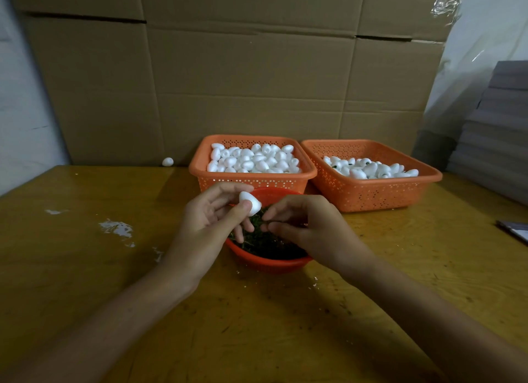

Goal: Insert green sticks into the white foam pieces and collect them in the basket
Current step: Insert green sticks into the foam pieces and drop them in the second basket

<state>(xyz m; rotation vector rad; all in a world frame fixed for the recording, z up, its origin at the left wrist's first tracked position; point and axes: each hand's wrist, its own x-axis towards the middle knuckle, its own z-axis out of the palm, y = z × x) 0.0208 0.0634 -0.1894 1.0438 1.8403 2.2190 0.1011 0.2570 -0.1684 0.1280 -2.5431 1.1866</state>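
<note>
Our 2 hands meet above a round red plastic bowl (265, 264) of thin green sticks (265, 244).
Our left hand (205, 219) pinches a smooth white egg-shaped foam piece (251, 204); our right hand (311, 225) pinches its fingertips (273, 227) just beside it, on what we cannot tell.

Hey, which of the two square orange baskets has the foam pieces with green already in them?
The right-hand basket: green bits show among its foam pieces. The fuller left basket holds plain white ones.

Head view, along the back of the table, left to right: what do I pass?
Loose foam piece → left orange basket, heaped with plain white pieces → right orange basket, fewer pieces, some showing green → grey stacked sheets.
</note>
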